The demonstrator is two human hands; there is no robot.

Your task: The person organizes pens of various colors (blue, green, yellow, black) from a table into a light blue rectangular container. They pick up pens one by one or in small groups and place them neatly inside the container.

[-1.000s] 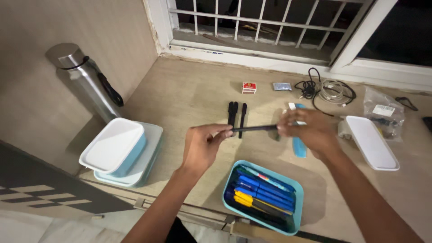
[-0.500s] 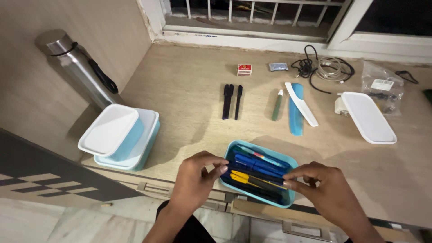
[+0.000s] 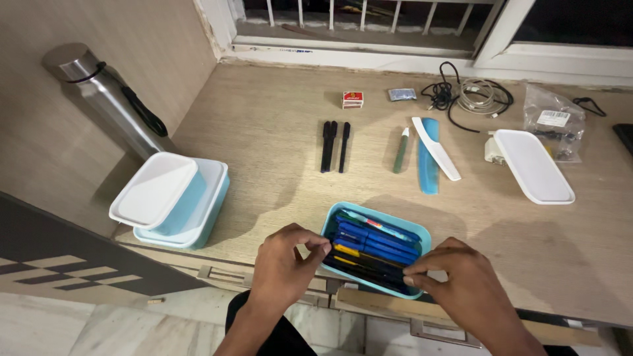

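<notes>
Pinching a black pen (image 3: 366, 268) (over the blue box (image 3: 422, 236)), left hand (image 3: 285, 262) and right hand (image 3: 455, 285) grip its ends.

Counted on the desk (image 3: 264, 138): 3 black pens (image 3: 333, 146) laid side by side at the centre; 1 green pen (image 3: 400, 151); 2 combs (image 3: 432, 155), 1 white across 1 blue. 3 blue boxes are seen: 2 lidded boxes (image 3: 173, 201) stacked at the left edge, 1 open box (image 3: 373, 247) at the front edge; its pens cannot be counted. 1 loose white lid (image 3: 533, 165), 1 steel bottle (image 3: 105, 99), 1 matchbox (image 3: 352, 99), 1 plastic bag (image 3: 552, 122) are noted.
</notes>
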